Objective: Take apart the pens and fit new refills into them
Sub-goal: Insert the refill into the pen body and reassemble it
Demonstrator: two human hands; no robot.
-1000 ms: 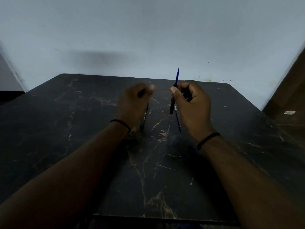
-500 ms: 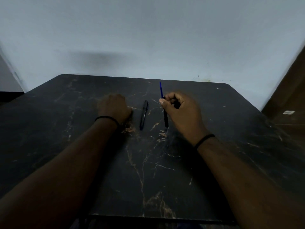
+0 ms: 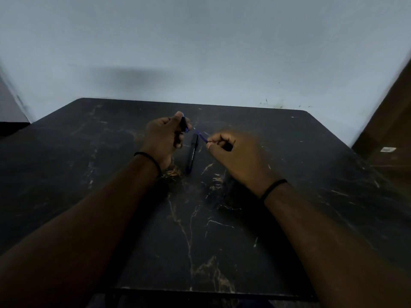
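Note:
My left hand point(image 3: 165, 135) is closed around a short dark pen part point(image 3: 183, 123) with a blue end, held above the table. My right hand point(image 3: 233, 152) pinches a thin blue refill point(image 3: 201, 136) that slants up and left toward the left hand. Its tip stops a little short of the dark part. A black pen point(image 3: 192, 153) lies flat on the dark marble table point(image 3: 311, 185) between the two hands, pointing away from me. The scene is dim and the hands are slightly blurred.
The table's far edge meets a pale wall point(image 3: 200, 52). A brown wooden surface point(image 3: 391, 130) with a small white label stands at the right. The table's near edge runs along the bottom of the view.
My left hand rose off the table and now grips the dark pen part. My right hand let that part go, keeping the blue refill, which now tilts left. The black pen stayed put.

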